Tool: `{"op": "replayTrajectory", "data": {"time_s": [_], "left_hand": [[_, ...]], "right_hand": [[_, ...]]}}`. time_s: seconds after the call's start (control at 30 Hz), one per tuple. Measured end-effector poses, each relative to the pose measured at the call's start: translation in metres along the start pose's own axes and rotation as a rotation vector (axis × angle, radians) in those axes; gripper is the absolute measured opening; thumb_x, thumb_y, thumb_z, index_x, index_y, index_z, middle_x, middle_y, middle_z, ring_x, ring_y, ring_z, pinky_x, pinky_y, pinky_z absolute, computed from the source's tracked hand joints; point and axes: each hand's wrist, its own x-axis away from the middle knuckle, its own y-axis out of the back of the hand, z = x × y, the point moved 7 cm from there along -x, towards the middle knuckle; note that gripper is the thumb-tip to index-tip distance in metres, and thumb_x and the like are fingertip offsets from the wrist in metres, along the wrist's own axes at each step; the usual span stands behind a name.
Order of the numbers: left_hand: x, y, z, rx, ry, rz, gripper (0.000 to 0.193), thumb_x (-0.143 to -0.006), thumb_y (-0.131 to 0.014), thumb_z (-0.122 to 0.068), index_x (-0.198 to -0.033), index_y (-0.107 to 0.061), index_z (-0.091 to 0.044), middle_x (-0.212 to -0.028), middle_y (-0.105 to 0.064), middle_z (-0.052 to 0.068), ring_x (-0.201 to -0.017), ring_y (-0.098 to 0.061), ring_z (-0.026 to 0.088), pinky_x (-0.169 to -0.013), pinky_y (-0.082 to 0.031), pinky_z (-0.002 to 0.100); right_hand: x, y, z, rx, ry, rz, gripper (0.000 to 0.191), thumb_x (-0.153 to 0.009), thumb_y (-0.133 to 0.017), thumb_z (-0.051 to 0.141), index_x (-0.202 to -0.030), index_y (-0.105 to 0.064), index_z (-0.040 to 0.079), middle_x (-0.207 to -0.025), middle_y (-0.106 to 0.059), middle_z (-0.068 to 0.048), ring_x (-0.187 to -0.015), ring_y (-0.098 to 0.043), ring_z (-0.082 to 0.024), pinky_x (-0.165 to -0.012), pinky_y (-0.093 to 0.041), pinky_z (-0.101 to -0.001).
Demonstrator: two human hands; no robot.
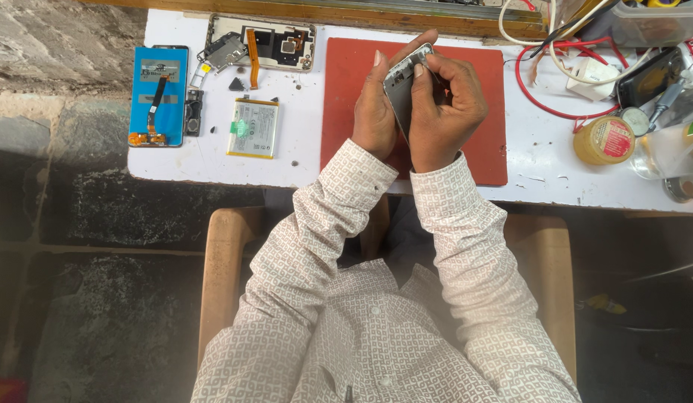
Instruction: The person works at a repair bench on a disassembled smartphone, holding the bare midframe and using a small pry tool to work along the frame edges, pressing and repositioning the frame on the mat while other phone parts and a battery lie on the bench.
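Both of my hands hold a silver phone frame (403, 80) upright over the red mat (346, 89). My left hand (376, 104) grips its left edge with fingers up along the side. My right hand (447, 104) wraps the right side, thumb pressed on the frame's face. On the white table (541, 160) to the left lie a phone battery (254, 128), a blue phone back cover (158, 95) with an orange flex cable, and an opened phone chassis (272, 45) with small loose parts around it.
At the right stand a round yellow tin (604, 140), red and white wires (555, 75), a white charger block (591, 75), a black device (649, 75) and a clear container (653, 22). I sit on a wooden chair (223, 276) over a dark stone floor.
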Motion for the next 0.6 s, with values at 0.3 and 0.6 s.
{"op": "replayTrajectory", "data": {"time_s": [0.3,0.6], "left_hand": [[-0.001,0.0,0.002,0.056,0.016,-0.035,0.067,-0.118,-0.018,-0.048,-0.151,-0.054,-0.002,-0.125,-0.066,0.015,-0.116,-0.063,0.025,-0.108,-0.054,0.038],[-0.001,-0.007,0.0,0.137,0.002,0.013,0.068,-0.117,-0.019,-0.05,-0.15,-0.054,-0.002,-0.121,-0.066,0.016,-0.112,-0.064,0.026,-0.103,-0.057,0.037]], "right_hand": [[0.002,-0.004,0.023,0.167,0.124,0.1,0.01,-0.099,-0.07,-0.003,-0.108,-0.072,-0.005,-0.105,-0.069,-0.012,-0.093,-0.073,-0.022,-0.081,-0.062,-0.0317],[0.005,-0.008,0.041,0.147,0.256,0.179,0.011,-0.097,-0.071,-0.004,-0.108,-0.071,-0.005,-0.101,-0.066,-0.011,-0.096,-0.071,-0.025,-0.096,-0.06,-0.039]]}}
